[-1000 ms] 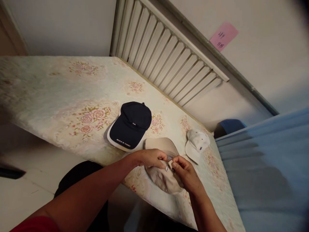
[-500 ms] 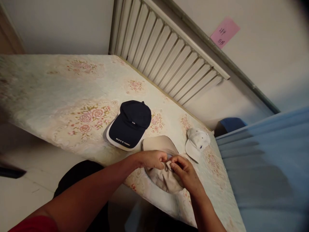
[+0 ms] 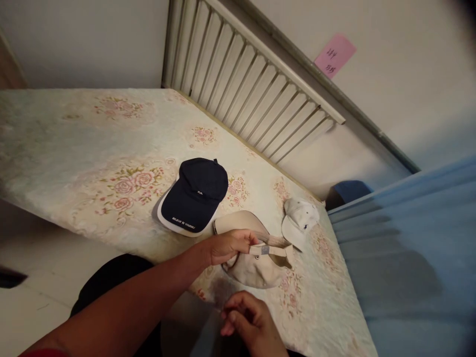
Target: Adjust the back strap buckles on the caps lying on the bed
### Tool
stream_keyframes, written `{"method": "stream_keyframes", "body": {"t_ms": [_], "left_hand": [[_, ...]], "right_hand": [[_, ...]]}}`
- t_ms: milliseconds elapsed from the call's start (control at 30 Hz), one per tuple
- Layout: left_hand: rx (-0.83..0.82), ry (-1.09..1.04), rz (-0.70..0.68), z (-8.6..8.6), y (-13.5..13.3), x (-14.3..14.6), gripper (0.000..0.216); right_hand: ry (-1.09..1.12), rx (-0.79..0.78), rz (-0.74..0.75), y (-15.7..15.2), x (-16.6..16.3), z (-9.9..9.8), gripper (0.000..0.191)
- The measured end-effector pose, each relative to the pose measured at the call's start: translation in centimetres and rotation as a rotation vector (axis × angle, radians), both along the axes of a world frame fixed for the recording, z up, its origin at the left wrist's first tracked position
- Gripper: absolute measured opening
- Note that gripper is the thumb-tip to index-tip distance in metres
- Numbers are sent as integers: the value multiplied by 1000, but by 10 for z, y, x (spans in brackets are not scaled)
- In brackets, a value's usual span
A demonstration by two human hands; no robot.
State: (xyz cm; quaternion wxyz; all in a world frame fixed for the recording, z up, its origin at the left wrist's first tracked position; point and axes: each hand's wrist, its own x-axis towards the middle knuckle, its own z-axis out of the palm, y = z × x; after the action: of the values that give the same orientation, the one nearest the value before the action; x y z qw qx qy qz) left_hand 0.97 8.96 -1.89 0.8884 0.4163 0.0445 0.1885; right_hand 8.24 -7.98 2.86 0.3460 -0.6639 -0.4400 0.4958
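A beige baseball cap (image 3: 256, 271) lies at the near edge of the table, its brim (image 3: 240, 221) pointing away and its back strap toward me. My left hand (image 3: 230, 245) is closed on the left end of that strap (image 3: 277, 252), which spans the rear opening and has a small grey patch. Apart from the cap, my right hand (image 3: 249, 320) hovers by the near table edge, fingers loosely bent with a gap to the thumb and nothing visible in them. To the left sits a navy cap (image 3: 203, 186) with a white-edged brim.
A white cap (image 3: 300, 220) rests farther right on the flower-patterned tablecloth (image 3: 85, 134). Behind the table stands a radiator (image 3: 241, 89), and a pink note (image 3: 335, 55) is on the wall. A blue curtain (image 3: 416, 258) hangs along the right side.
My right hand has let go of the beige cap's strap and moved down toward me. My left hand stays on the strap, which is now in plain sight.
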Motion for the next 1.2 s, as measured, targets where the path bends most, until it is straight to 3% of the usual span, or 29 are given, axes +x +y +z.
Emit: {"method": "stream_keyframes", "body": {"t_ms": [133, 267, 500, 733, 967, 1200], "left_hand": [[-99, -55, -6, 5, -5, 0, 16], [-175, -49, 21, 7, -16, 5, 16], [-401, -32, 192, 14, -54, 27, 15], [-445, -32, 343, 12, -89, 49, 36], [-358, 11, 330, 32, -115, 65, 43], [-458, 22, 344, 52, -123, 85, 25]], "right_hand": [[212, -78, -113, 1, -3, -52, 29], [287, -17, -205, 6, 2, -73, 43], [484, 70, -201, 4, -4, -63, 29], [721, 184, -310, -25, 5, -49, 34], [829, 274, -461, -50, 26, -48, 36], [917, 378, -474, -64, 39, -32, 44]]}}
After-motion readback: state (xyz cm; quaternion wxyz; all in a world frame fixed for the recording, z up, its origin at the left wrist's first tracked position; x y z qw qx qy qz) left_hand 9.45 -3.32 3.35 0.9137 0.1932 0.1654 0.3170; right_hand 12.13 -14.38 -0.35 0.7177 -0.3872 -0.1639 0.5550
